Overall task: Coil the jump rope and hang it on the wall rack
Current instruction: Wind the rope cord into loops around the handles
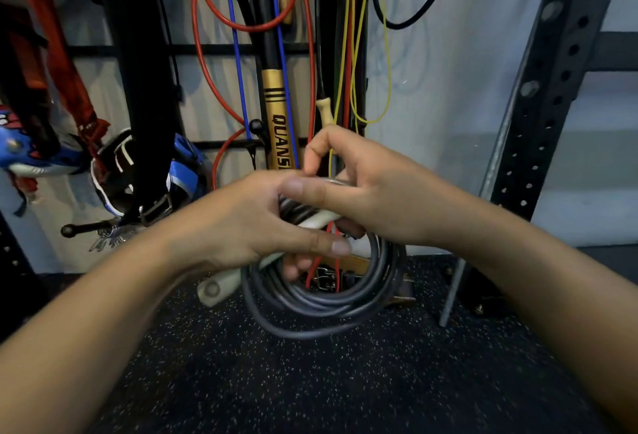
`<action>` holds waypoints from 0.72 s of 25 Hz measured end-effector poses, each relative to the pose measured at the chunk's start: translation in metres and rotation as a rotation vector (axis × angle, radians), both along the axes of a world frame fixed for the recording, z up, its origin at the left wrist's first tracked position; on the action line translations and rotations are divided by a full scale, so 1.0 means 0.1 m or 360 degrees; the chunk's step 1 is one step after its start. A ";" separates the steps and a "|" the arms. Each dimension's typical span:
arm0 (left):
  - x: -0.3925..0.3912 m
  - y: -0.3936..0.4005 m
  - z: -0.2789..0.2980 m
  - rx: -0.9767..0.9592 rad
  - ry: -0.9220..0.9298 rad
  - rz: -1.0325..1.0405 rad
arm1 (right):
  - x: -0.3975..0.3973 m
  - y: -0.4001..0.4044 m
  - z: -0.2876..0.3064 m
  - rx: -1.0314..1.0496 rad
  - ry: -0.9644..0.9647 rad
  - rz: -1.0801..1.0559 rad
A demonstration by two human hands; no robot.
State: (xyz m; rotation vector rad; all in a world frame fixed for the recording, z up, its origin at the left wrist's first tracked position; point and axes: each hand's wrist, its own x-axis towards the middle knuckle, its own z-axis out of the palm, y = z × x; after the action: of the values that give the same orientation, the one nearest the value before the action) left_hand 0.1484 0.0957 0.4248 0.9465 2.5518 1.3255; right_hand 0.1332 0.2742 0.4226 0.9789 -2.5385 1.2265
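A grey jump rope hangs in several loops below my hands, in front of the wall rack. My left hand grips the top of the coil together with a white handle that sticks out down and left. My right hand pinches rope strands at the top of the coil, thumb pressed across them; a second white handle shows between the two hands. The black wall rack with ball-tipped pegs stands straight ahead behind the hands.
Red, blue, yellow and black ropes hang on the rack, plus a gold-and-black bat. Belts and blue gear hang at left. A perforated black steel upright stands at right. Speckled rubber floor lies below.
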 end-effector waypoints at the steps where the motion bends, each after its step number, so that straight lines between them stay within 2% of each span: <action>1: -0.01 -0.01 -0.01 -0.0054 0.0014 0.0038 | 0.00 0.01 -0.01 -0.0030 -0.0004 -0.0010; 4: -0.03 -0.07 0.03 -0.0212 0.0023 0.0161 | 0.00 0.04 0.04 -0.0026 0.0217 -0.0169; 8: -0.05 -0.19 0.05 -0.0017 0.0133 0.0309 | -0.03 0.31 0.15 -0.0115 0.0194 -0.0308; 12: -0.08 -0.23 0.01 0.0432 0.0153 0.0404 | 0.01 0.42 0.17 -0.0347 0.0078 -0.0301; 14: -0.10 -0.18 -0.03 0.0679 0.0083 0.0425 | 0.01 0.36 0.12 -0.0476 0.0005 -0.0292; 18: -0.17 -0.05 -0.08 0.1326 -0.0211 0.0508 | -0.01 0.18 -0.11 -0.0623 -0.0344 -0.0145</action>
State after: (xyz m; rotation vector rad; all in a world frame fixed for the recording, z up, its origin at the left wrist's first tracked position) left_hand 0.1319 0.0907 0.4166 0.4871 2.0841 2.5346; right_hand 0.1323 0.2921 0.4114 0.6659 -2.3195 1.7928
